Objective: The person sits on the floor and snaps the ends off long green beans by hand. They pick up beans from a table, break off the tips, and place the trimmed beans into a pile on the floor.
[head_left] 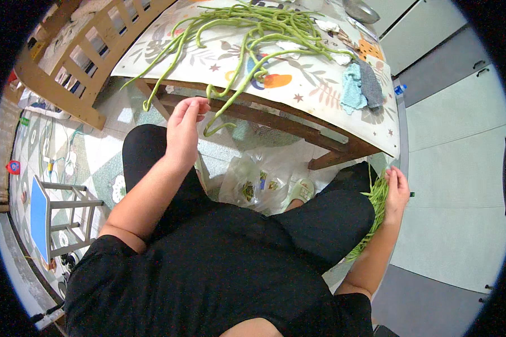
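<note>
Long green beans [247, 25] lie in a tangled heap on the table, several of their ends hanging over its near edge. At that edge my left hand [184, 129] is closed in a pinch, its fingertips at the curled end of one long bean [222, 91]. My right hand [398, 191] is off to the right beside my knee, fingers pressed together. What it may hold is too small to make out. Just under and beside it is a pile of short bean pieces [379, 205], partly hidden by my leg and forearm; its container is hidden.
A patterned cloth covers the wooden table [303, 98]. Teal and grey cloths [354, 92] lie at its right corner. On the floor between my legs stands a clear plastic bag [247, 182] with green scraps. A blue-topped stool [39, 210] is at left, pale cabinets [455, 168] at right.
</note>
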